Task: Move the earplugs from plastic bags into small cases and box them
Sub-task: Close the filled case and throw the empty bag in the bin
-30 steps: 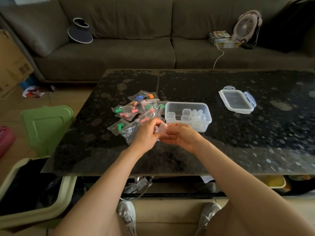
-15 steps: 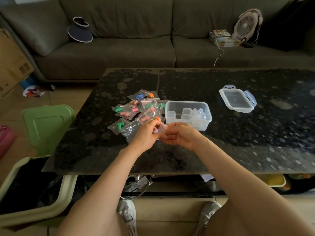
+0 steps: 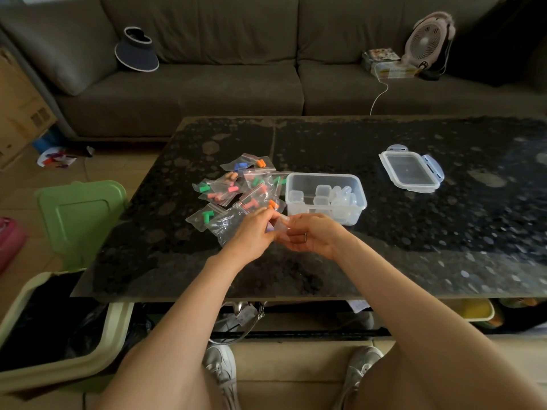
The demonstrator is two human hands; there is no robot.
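Note:
My left hand [image 3: 254, 235] and my right hand [image 3: 313, 236] meet over the near part of the dark table [image 3: 414, 261]. Between their fingertips sits a small clear case [image 3: 280, 225] with a bluish earplug showing beside it. Both hands pinch this case. A pile of small plastic bags [image 3: 236, 187] with green, pink, orange and blue earplugs lies just beyond my left hand. An empty crumpled bag [image 3: 225, 227] rests under my left fingers. The clear plastic box [image 3: 325, 196], holding several small clear cases, stands right behind my right hand.
The box's lid [image 3: 410, 171] lies apart on the table to the right. A green bin lid [image 3: 80, 214] and an open trash bin [image 3: 53, 329] stand on the floor at left. A sofa with a visor hat [image 3: 136, 51] and a fan [image 3: 429, 39] runs behind the table.
Both hands stay together at the same spot. The fingers shifted slightly around the small case, and the view moved a little.

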